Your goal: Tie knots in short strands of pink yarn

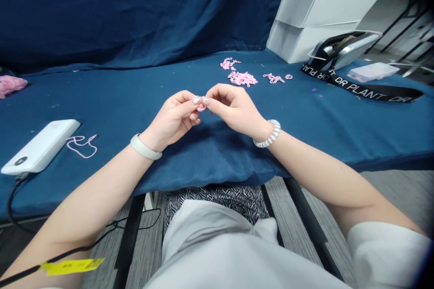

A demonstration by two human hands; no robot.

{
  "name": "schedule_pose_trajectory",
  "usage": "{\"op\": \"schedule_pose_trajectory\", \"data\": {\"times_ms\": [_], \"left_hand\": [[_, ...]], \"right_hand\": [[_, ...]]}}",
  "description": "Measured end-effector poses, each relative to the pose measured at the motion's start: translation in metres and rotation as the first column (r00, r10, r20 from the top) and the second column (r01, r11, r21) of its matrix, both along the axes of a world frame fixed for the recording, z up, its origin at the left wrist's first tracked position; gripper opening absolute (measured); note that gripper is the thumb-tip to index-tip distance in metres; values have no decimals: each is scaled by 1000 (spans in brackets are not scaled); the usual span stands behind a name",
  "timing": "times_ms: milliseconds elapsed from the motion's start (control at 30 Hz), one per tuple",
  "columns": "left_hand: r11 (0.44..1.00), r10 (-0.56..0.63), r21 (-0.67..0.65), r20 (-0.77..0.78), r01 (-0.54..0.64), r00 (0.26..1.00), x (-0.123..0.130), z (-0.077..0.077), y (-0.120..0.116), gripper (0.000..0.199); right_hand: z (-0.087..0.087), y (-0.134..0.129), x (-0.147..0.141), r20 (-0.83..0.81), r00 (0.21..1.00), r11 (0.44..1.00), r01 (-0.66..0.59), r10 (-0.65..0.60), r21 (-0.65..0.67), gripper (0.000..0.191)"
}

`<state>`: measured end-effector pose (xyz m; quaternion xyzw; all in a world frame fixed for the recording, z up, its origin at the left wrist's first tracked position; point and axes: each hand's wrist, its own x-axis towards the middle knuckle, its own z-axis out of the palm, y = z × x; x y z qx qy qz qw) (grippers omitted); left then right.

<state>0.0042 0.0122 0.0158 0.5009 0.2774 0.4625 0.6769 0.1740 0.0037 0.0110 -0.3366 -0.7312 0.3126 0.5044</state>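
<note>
My left hand (176, 117) and my right hand (235, 108) meet above the blue cloth, thumbs and fingertips pinched together on a small pink loop (201, 107). Part of the loop hangs below the fingertips; the rest is hidden by them. Beyond my right hand lies a pile of small pink loops (242, 78), with a smaller group (229, 63) behind it and a few more loops (274, 78) to its right.
A white power bank (44, 144) with a black cable lies at left beside a pink cord (82, 146). Pink fluffy material (11, 85) is at the far left. White boxes (318, 4), a lettered black strap (364, 90) and a clear case (373, 71) stand or lie at right.
</note>
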Motion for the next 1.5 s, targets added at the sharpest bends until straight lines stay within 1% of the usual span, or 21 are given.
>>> {"op": "schedule_pose_trajectory", "data": {"times_ms": [67,167,233,333,433,500,667,767,967,1100,1200,1267,1367,1433,1500], "left_hand": [[1000,-9,-7,5,9,1000,0,0,0,23],[1000,-9,-7,5,9,1000,0,0,0,22],[1000,15,9,-16,-14,1000,1,0,0,22],[996,69,57,-56,-65,996,2,0,-1,23],[990,119,89,-82,-111,990,3,-1,-2,23],[987,143,88,-99,-134,985,3,-1,-2,24],[984,170,62,-103,-165,980,2,-2,-2,22],[985,167,50,-90,-163,982,2,-4,-1,21],[988,152,23,-68,-151,986,2,-7,-1,21],[988,152,16,-55,-151,987,3,-8,0,23],[987,159,6,-44,-159,986,4,-8,0,24],[986,166,10,-37,-166,985,4,-6,0,25],[981,191,30,-18,-190,981,5,-3,0,26],[977,211,48,-10,-210,978,5,-2,-1,27],[974,219,70,-19,-217,976,4,-1,-1,28]], "right_hand": [[-1,1,1,59,998,999,19,-22,50,34],[-1,2,2,94,995,994,34,-44,106,30],[0,2,2,108,992,988,57,-73,142,27],[1,0,2,132,979,966,119,-153,231,24],[0,-1,1,151,958,917,176,-243,359,20],[-2,-1,0,166,943,877,190,-288,441,19],[-9,2,0,193,922,779,157,-337,607,18],[-11,2,0,220,907,753,143,-359,642,21],[-14,4,2,292,871,740,112,-394,663,31],[-16,7,5,317,848,717,102,-426,689,33],[-16,8,6,338,837,695,68,-430,716,33],[-15,7,6,351,840,696,44,-414,716,32],[-13,5,6,363,858,722,13,-363,691,29],[-10,3,6,339,894,764,6,-293,645,26],[-5,1,7,280,935,827,24,-217,562,24]]}}
